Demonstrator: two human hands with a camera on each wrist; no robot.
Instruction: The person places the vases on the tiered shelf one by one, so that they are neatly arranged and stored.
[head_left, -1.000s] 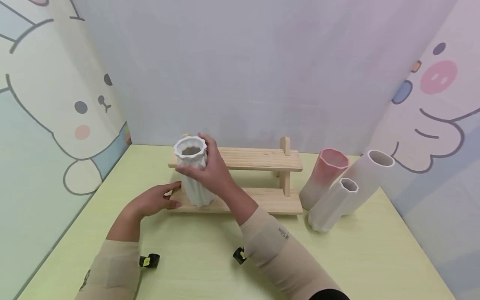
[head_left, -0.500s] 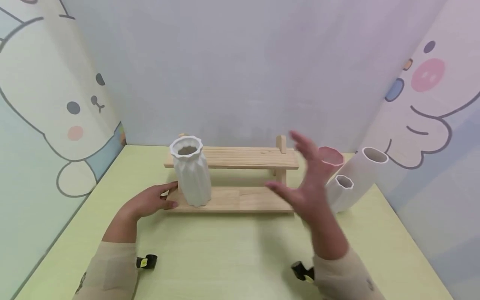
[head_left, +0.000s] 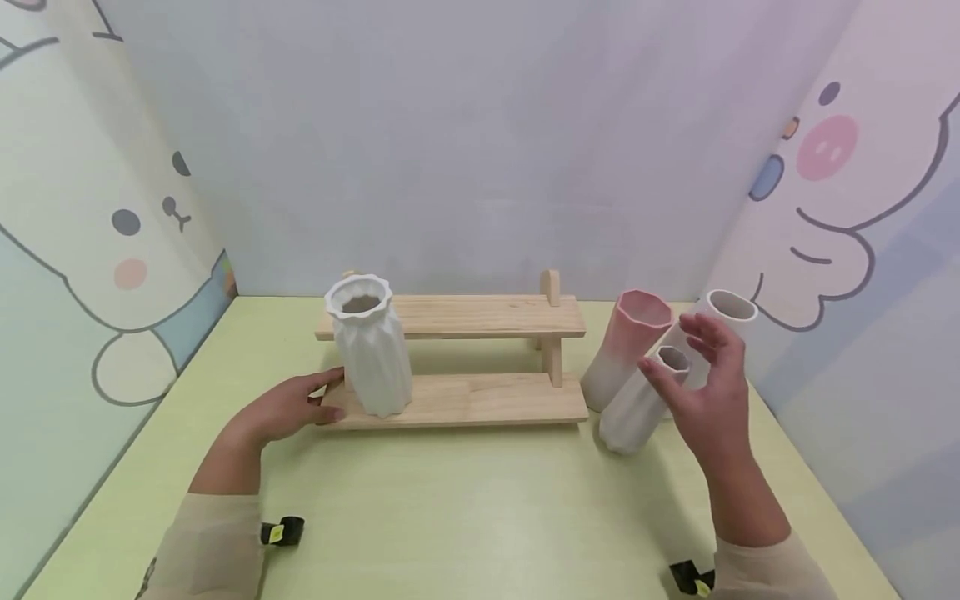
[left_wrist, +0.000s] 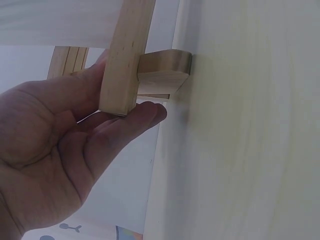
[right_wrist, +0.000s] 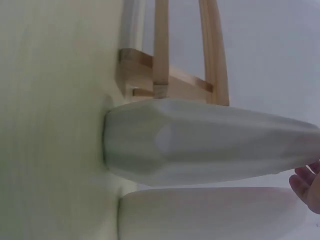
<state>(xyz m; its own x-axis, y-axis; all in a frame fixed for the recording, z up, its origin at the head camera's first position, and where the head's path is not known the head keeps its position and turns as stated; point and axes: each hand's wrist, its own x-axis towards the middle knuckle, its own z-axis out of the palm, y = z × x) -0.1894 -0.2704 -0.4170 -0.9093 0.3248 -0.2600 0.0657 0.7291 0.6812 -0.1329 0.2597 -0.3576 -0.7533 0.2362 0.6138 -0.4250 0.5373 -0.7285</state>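
My left hand [head_left: 291,406] grips the left end of a two-tier wooden plant stand [head_left: 480,400]; in the left wrist view, fingers lie under the lower board [left_wrist: 127,60]. A white ruffled-rim vase [head_left: 375,358] stands upright on that board's left end. Over at the right, my right hand [head_left: 712,392] is spread around the top of a slim white vase [head_left: 637,412], thumb beside its rim. Whether it touches the vase I cannot tell. In the right wrist view, some fingertips [right_wrist: 306,185] show by the top of the slim vase [right_wrist: 200,142].
Behind the slim vase stand a pink-and-white vase [head_left: 626,342] and a taller white vase [head_left: 731,307], partly hidden by my right hand. Both stand on the pale green table [head_left: 465,500], right of the stand. A grey backdrop [head_left: 480,150] rises behind.
My right hand has let go of the ruffled-rim vase and moved right to the slim white vase. The ruffled-rim vase stays on the lower board. My left hand keeps its hold on the stand.
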